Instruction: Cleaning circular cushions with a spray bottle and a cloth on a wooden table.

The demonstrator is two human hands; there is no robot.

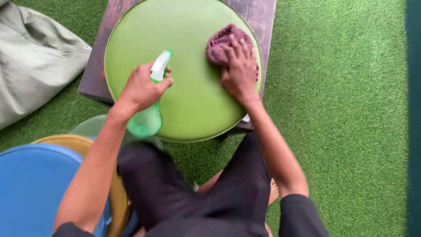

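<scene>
The green artificial grass (342, 109) spreads all round the round green cushion (188, 92) – the landmark here, lying on a dark table (94, 74). Left of the cushion slumps a grey beanbag (30, 61). On its right edge the right hand (239, 72) presses flat on a maroon cloth (221, 41); over its left part the left hand (142, 90) grips a green spray bottle (149, 114) – nozzle pointing up

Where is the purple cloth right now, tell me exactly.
In the head view, the purple cloth lies on the upper right part of the round green cushion, pressed under the right hand, across from the spray bottle in the left hand.
</scene>
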